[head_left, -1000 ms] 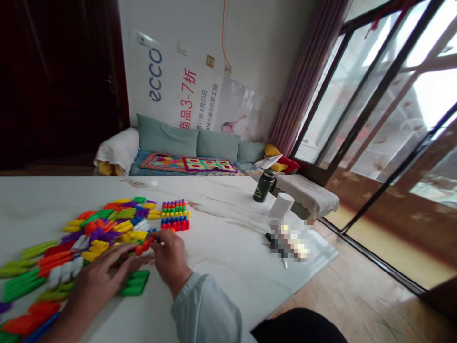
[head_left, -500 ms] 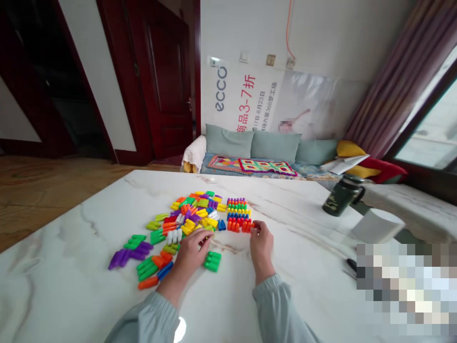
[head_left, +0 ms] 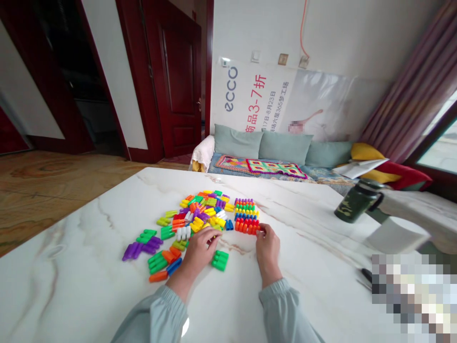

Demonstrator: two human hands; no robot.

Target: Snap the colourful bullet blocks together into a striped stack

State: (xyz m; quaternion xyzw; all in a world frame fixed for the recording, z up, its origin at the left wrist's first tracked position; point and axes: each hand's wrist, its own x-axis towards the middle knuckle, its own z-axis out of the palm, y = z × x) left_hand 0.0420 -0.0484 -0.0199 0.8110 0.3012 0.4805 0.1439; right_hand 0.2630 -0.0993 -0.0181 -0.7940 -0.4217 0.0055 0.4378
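Observation:
Rows of plastic bullet-shaped building blocks (head_left: 246, 215) stand joined in bands of purple, orange, green, yellow, blue and red. An orange block (head_left: 253, 230) lies along the near edge of these rows, and the fingertips of my right hand (head_left: 268, 247) are closed on its right end. My left hand (head_left: 202, 247) rests beside the loose pile, thumb and fingers pinched together; a speck of yellow shows at the fingertips, too small to name. Just right of its wrist lies a green block (head_left: 220, 261). White blocks (head_left: 183, 233) sit left of that hand.
A pile of mixed coloured blocks (head_left: 200, 209) spreads over the marble-look table (head_left: 89, 267). Purple blocks (head_left: 134, 251) lie farther left. To the right are a dark green flask (head_left: 353, 205), a white paper roll (head_left: 396, 236) and a black-handled tool (head_left: 366, 275). Behind stands a sofa.
The view has swung left, so everything appears farther right. The gap within the orange row has closed, with my right hand still at its end. My left hand keeps its pinch.

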